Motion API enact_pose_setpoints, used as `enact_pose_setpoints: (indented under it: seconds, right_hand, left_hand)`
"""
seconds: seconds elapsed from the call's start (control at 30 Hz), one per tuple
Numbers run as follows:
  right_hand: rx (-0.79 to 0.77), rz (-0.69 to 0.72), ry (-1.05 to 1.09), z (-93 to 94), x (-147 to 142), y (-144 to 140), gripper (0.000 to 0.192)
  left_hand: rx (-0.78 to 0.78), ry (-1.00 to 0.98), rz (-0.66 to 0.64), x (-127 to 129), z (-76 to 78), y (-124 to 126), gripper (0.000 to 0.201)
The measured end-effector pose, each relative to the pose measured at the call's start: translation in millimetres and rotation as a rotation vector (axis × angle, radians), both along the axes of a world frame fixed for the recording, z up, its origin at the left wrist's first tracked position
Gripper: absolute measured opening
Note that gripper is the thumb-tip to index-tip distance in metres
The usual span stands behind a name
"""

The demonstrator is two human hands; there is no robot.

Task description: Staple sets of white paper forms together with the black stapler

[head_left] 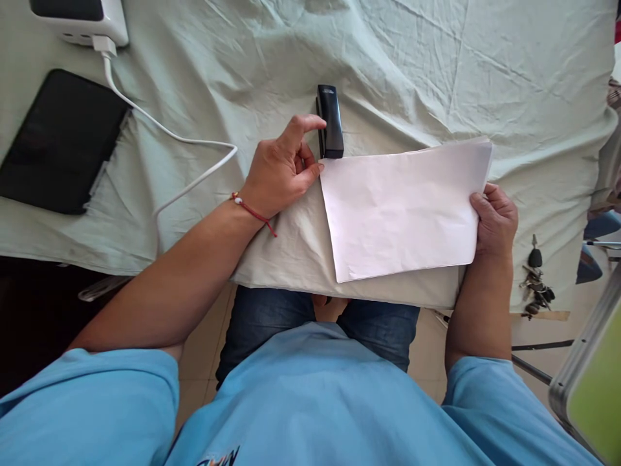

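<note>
A thin stack of white paper sheets (402, 213) lies at a slant near the table's front edge, its layers showing at the top right corner. My right hand (495, 217) grips the stack's right edge, thumb on top and fingers underneath. At the top left corner, my left hand (287, 162) has its thumb on the paper and its other fingers curled, partly hidden. Its index finger reaches out and touches the side of a black stapler (332, 123). The stapler's near end meets that same corner; whether the paper is between its jaws cannot be made out.
A wrinkled pale green cloth (388, 71) covers the table. To the left are a black tablet-like device (63, 142), a white charger box (92, 22) and its white cable (194, 140). A bunch of keys (536, 285) lies at the right edge, near a green-topped panel (596, 395).
</note>
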State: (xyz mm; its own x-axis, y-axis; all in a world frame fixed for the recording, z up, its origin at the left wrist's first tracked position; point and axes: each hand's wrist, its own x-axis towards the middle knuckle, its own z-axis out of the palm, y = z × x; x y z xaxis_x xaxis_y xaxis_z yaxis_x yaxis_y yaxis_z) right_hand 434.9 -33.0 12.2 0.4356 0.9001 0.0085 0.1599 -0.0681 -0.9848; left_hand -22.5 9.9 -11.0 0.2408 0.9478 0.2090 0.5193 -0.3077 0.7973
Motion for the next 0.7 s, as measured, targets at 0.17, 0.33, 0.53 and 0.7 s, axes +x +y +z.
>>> enact_pose_setpoints:
  seconds: [0.17, 0.33, 0.53, 0.7]
  right_hand:
    - [0.008, -0.015, 0.012, -1.9, 0.4, 0.6, 0.047]
    - [-0.032, 0.004, 0.005, 1.1, -0.7, -1.1, 0.043]
    - [-0.037, -0.003, 0.033, 5.4, -4.4, -2.1, 0.04]
    - [-0.01, -0.023, 0.056, 4.5, -4.9, -1.0, 0.042]
  left_hand:
    - [0.03, 0.09, -0.046, 0.1, 6.8, -4.7, 0.061]
    - [0.016, 0.029, -0.046, -1.7, 3.2, -4.4, 0.063]
    - [0.005, 0.018, -0.034, 1.1, 5.6, -1.4, 0.066]
    - [-0.038, 0.098, -0.051, 0.2, 7.3, 0.3, 0.065]
